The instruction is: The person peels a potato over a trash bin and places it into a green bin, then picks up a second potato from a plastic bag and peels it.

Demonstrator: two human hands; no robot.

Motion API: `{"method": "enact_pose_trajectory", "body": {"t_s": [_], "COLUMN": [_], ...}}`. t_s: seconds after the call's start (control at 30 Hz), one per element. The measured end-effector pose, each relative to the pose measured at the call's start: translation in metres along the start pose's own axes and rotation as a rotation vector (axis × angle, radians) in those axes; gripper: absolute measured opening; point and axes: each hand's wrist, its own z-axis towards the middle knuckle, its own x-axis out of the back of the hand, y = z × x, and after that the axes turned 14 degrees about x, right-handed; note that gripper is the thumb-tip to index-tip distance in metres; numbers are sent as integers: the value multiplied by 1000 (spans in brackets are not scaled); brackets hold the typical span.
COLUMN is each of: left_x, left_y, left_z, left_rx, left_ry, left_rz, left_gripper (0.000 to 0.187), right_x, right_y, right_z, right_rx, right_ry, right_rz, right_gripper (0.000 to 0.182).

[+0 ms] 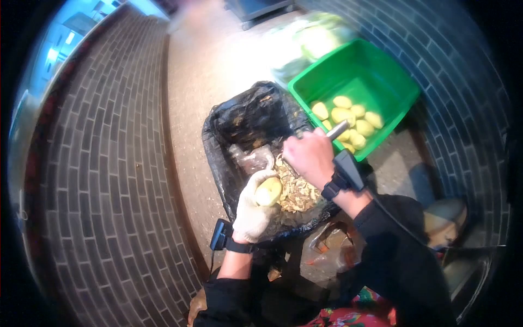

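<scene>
My left hand point(255, 210), in a whitish work glove, is closed around a peeled pale-yellow potato point(268, 192). Just up and right of it, my bare right hand point(310, 155) wraps round a peeler, whose silvery handle point(339, 129) sticks out toward the green crate; its blade end is mostly hidden by the fingers. Both hands are over a container lined with a black plastic bag point(218, 147). Inside the bag lie many potato peelings point(297, 193) and a crumpled piece of clear plastic point(253, 158).
A green crate point(376, 65) with several peeled potatoes point(343, 115) stands beyond my right hand. Pale, overexposed bags point(318, 41) lie behind it. Brick walls point(109, 136) rise on both sides. A clear plastic bag point(329, 248) is near my legs, a shoe point(447, 218) at right.
</scene>
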Motion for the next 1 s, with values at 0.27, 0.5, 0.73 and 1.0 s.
{"method": "enact_pose_trajectory", "body": {"t_s": [0.27,0.5,0.73,1.0], "left_x": [-1,-3,0,1], "left_y": [-9,-5,-8,-12], "left_z": [10,2,12,10], "left_rx": [-52,-97,-124,-167], "left_ry": [48,20,84,57], "left_rz": [64,78,251,260], "left_gripper": [53,47,42,41], "right_x": [19,6,23,10], "right_y": [-37,-3,-30,-18], "right_z": [8,-1,8,3], "right_rx": [-49,-73,-97,-58], "right_ry": [99,20,78,89], "right_rz": [313,-6,294,220], "right_gripper": [24,24,25,25]}}
